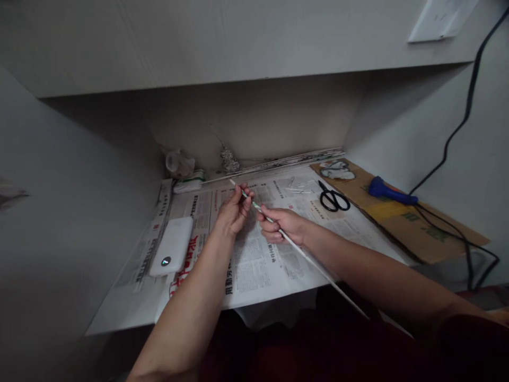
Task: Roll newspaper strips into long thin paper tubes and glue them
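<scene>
Between my two hands runs a long thin white stick [310, 260], with a green-striped stretch near its upper end. It slants from the middle of the newspaper [254, 270] down to the right, past the table's front edge. My left hand [235, 209] pinches the stick close to its far tip. Lower along the stick, my right hand [280, 225] has its fingers closed round it. Both hands are held over the newspaper. To the right of them lie black-handled scissors [334, 201] and a few short white pieces [300, 185].
A white power bank [173, 246] rests at the left. Along the back lie a bundle of thin sticks [298, 157], a twisted coil [228, 159] and a plastic bag [180, 162]. On cardboard [429, 241] at the right sits a blue tool [392, 192] with a black cord [449, 146]. An overhang [254, 42] crosses above.
</scene>
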A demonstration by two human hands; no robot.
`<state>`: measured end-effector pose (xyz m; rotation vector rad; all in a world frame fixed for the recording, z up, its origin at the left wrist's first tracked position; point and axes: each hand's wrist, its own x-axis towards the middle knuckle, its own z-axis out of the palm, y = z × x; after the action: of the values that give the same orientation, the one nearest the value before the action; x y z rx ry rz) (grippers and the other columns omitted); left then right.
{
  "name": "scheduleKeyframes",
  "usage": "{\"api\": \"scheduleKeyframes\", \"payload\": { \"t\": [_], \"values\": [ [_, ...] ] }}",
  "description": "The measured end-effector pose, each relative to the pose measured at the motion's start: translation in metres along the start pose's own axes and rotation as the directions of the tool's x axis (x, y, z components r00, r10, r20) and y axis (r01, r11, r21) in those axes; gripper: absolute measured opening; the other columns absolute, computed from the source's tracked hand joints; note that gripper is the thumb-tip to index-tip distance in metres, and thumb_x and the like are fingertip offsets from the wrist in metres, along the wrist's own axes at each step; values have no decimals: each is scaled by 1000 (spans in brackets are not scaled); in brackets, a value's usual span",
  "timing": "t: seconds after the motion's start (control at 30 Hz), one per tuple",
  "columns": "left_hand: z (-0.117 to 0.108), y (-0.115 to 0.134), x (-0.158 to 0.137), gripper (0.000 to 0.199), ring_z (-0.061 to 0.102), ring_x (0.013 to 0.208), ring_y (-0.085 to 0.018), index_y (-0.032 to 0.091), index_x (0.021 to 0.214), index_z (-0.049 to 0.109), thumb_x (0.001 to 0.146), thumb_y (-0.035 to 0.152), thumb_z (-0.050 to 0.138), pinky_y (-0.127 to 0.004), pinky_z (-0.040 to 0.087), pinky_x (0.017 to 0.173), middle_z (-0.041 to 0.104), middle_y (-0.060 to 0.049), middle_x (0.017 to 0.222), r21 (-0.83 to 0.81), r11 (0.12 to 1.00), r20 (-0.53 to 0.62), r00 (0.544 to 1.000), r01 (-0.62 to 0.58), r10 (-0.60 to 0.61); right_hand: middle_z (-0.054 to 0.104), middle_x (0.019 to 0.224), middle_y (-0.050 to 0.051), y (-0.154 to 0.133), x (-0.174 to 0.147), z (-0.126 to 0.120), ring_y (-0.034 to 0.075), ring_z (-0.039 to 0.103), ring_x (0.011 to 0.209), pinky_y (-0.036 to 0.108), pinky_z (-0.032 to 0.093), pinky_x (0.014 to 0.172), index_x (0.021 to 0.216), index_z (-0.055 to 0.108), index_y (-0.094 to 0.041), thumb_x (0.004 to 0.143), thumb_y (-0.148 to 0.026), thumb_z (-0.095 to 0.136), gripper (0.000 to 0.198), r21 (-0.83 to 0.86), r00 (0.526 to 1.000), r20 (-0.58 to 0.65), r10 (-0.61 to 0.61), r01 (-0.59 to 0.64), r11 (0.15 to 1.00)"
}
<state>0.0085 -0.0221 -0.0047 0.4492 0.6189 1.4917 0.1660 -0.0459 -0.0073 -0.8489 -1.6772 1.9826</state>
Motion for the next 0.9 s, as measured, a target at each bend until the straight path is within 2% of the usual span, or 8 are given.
{"api": "scheduleKeyframes", "payload": {
  "t": [0.07,0.2,0.27,0.37,0.43,0.57,0.77,0.9],
  "values": [
    [0,0,1,18,65,61,-9,9,84,64,89,19,50,-12,53,54,63,-3,68,9,1000,-30,999,-20,20,32,50,-7,-1,-3,1,11,36,41,23,30,44,89,49,-20,91,-54,29,39,-272,991,-121,-58,23,962],
    [-1,-1,2,16,65,62,-9,9,83,64,87,19,53,-14,54,56,63,-3,68,29,999,-54,998,-42,44,53,68,2,-1,-6,5,15,50,64,25,36,58,86,53,-18,88,-46,44,29,-766,885,-308,-349,-13,643],
    [-1,-1,1,17,65,62,-9,9,84,65,88,20,52,-12,53,56,63,-3,67,41,999,-24,999,-26,27,47,59,0,1,-5,5,14,46,54,25,35,54,82,51,-18,92,-44,34,32,-642,920,-300,-251,0,767],
    [-1,0,0,19,64,60,-7,10,84,65,89,21,50,-10,51,52,62,-2,66,59,998,-18,1000,-8,9,28,47,-7,3,-2,4,11,31,38,24,31,42,84,49,-20,93,-48,23,39,-172,996,-92,1,-17,985],
    [0,0,0,18,63,59,-7,10,84,65,88,21,51,-10,51,51,62,-2,66,59,998,-43,999,-14,16,28,47,-8,3,0,3,10,32,37,22,28,40,87,49,-20,91,-52,29,38,-69,997,-79,20,-25,997],
    [1,0,0,17,64,60,-8,9,84,65,88,20,52,-13,53,54,62,-3,66,67,997,-54,998,-24,28,40,53,-5,1,4,2,8,37,45,19,26,42,77,50,-19,85,-44,51,26,-287,933,-321,-163,68,956],
    [-1,1,0,22,63,57,-7,10,82,63,91,20,46,-10,50,49,61,-1,64,28,1000,-37,999,10,-9,29,49,-9,1,5,2,9,27,37,21,25,38,84,46,-20,93,-45,31,30,205,998,-6,64,-61,977],
    [-2,1,2,21,63,58,-8,10,81,62,91,20,46,-12,51,51,61,-1,64,32,999,-66,997,-37,39,38,48,-7,7,0,1,7,33,37,19,22,37,80,50,-18,88,-47,47,30,-2,978,-209,-22,23,1000]
  ]
}}
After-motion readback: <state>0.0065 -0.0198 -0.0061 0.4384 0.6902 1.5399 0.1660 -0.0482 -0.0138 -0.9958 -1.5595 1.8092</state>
